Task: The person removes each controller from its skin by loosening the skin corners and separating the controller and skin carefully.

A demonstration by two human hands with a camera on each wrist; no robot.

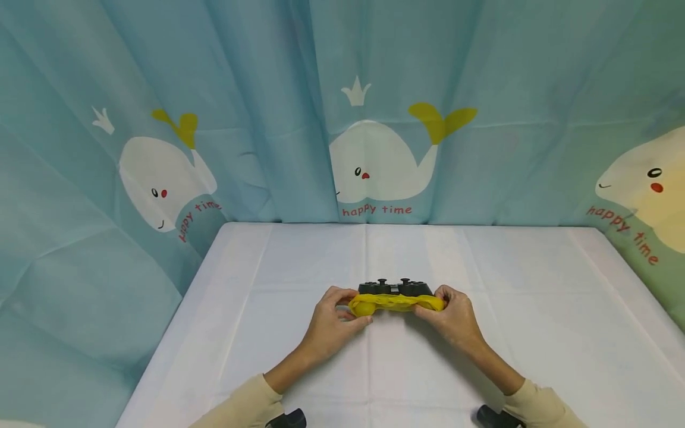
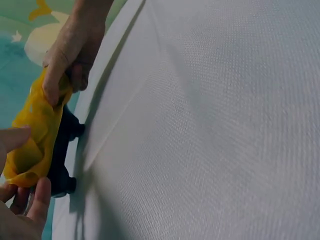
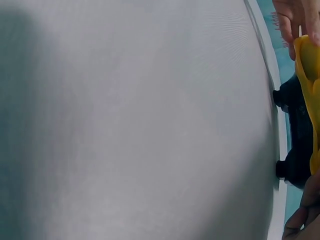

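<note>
While both of my hands sit near the middle of the bench [image 1: 267, 333], they grip the two ends of a yellow cover [image 1: 393, 303] stretched across the near edge of a black game controller [image 1: 396, 288]. My left hand [image 1: 334, 318] pinches the rounded left end of the cover, thumb on top and fingers curled beneath it; the left wrist view shows the same yellow material [image 2: 35, 135] bunched between thumb and fingers, with the controller's dark body [image 2: 62, 150] just behind it. My right hand [image 1: 452, 315] holds the right end, fingers wrapped around cover and controller grip together. From the right wrist view I see the controller's two sticks [image 3: 292, 135] pointing toward the white cloth, the cover [image 3: 307, 65] along its edge. The controller lies on the bench, sticks upward. Behind the bench hangs a blue curtain [image 1: 267, 89] printed with white whales.
</note>
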